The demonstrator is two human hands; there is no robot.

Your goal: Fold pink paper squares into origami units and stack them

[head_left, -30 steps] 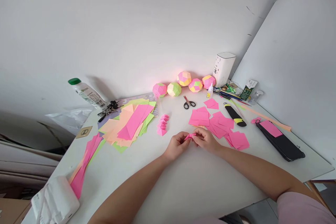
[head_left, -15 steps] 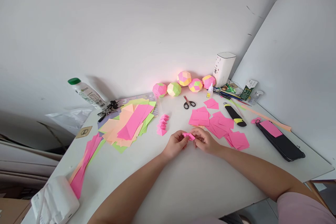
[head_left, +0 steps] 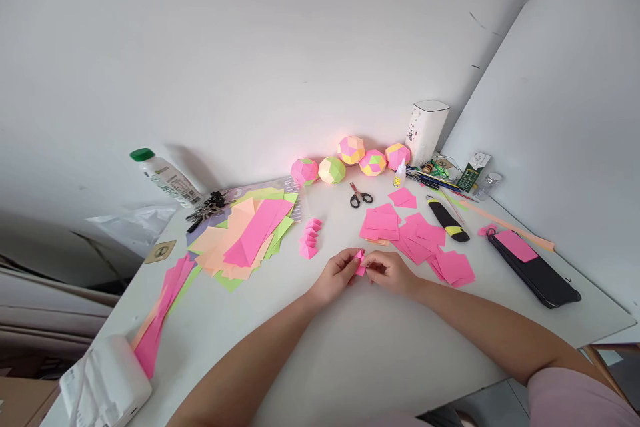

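Near edge: both bare forearms reach in over the white table. A white tissue pack sits at the near left corner, with long pink paper strips just beyond it.

Centre: the left hand and right hand meet fingertip to fingertip. Both pinch the small folded pink paper piece, which is held just above the tabletop between them.

Change: a second ago the piece showed as a thin flat strip, then as a wider opened flap. It now stands compact and bunched. The hands have drawn slightly closer together. Judgement: a fold has just been closed, and the unit is nearer its finished shape.

Mid-table:
- A stack of folded pink paper units lies left of the hands.
- Loose pink paper squares lie to the right.
- A fan of peach, green and pink sheets lies further left.
- A black pencil case lies far right.

Far: black-handled scissors, a small glue bottle, a row of multicoloured paper balls, a tall white container and a green-capped plastic bottle by the wall.
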